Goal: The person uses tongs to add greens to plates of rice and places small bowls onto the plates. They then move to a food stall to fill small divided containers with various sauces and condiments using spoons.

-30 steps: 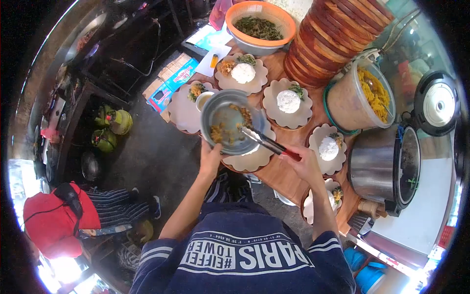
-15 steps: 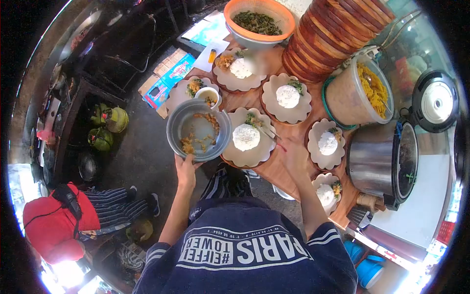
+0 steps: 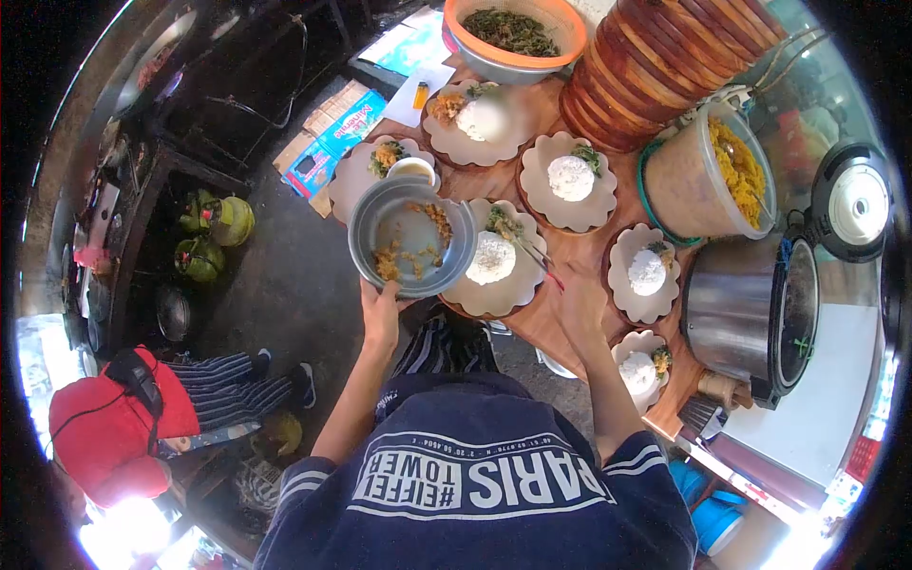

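At table edge: bowl is gripped at its 6 o'clock rim by left hand.
Right hand: closed on tongs over plate.
Advice: bowl is best kept level, tongs released low.

Left hand raised, fingers curled in grip; right hand extended forward, blurred.

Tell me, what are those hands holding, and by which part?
The left hand holds a metal bowl by its near rim. The right hand holds tongs by the red handle end.
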{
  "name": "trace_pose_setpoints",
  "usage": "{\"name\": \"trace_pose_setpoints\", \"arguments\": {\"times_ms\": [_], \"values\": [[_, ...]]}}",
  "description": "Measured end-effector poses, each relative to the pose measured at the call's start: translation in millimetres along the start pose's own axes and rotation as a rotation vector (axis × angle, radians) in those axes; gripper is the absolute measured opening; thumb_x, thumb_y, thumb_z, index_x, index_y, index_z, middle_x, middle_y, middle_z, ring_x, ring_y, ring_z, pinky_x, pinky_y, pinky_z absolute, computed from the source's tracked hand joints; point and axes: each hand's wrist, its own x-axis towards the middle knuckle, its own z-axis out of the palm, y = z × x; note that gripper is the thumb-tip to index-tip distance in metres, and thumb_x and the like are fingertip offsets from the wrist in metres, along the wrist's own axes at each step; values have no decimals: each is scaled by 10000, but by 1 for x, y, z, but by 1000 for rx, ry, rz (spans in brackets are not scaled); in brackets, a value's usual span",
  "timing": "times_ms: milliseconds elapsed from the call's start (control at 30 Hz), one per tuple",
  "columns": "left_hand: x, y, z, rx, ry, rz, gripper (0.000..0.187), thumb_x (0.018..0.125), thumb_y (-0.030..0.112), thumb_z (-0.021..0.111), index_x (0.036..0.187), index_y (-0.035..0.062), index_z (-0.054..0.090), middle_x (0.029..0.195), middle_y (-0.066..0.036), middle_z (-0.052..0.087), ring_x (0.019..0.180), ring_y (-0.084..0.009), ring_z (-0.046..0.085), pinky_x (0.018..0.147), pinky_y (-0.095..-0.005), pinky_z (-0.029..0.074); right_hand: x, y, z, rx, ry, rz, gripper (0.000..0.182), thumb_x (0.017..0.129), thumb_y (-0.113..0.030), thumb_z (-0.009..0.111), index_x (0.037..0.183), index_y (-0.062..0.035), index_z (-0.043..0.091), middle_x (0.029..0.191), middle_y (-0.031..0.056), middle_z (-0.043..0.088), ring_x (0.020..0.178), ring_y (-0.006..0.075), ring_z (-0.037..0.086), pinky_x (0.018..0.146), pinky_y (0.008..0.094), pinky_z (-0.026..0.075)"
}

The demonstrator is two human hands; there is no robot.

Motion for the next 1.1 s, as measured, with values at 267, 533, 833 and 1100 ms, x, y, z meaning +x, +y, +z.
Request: {"name": "trace_pose_setpoints", "arguments": {"times_ms": [267, 533, 833, 1100], "values": [[13, 6, 14, 23, -122, 4, 547, 853, -29, 405, 1376, 37, 260, 1280, -169, 478, 1069, -299, 589, 794, -448, 575, 8, -33, -52, 500, -72, -6, 324, 791, -188, 670, 1091, -68, 654, 803, 113, 623, 775, 301, 624, 706, 391, 493], [24, 5, 32, 118, -315, -36, 649, 814, -1, 462, 1417, 35, 225, 1283, -175, 462, 1050, -279, 590, 751, -367, 594, 24, -44, -44, 265, -192, -419, 376, 792, -202, 663, 1135, -53, 623, 929, 99, 614, 873, 288, 603, 727, 386, 494], [28, 3, 56, 174, -352, -86, 584, 833, -23, 435, 1387, 38, 260, 1275, -171, 479, 1051, -276, 599, 781, -395, 593, 22, -25, -31, 283, -142, -305, 330, 809, -193, 662, 1111, -58, 642, 866, 91, 630, 753, 264, 619, 649, 362, 488], [49, 0, 90, 98, -352, -84, 577, 832, -49, 434, 1374, 44, 259, 1250, -176, 488, 1005, -289, 616, 762, -406, 596, 35, 19, -39, 405, -145, -91, 348, 790, -221, 714, 1103, -76, 665, 805, 101, 667, 681, 217, 642, 629, 313, 493]]}}
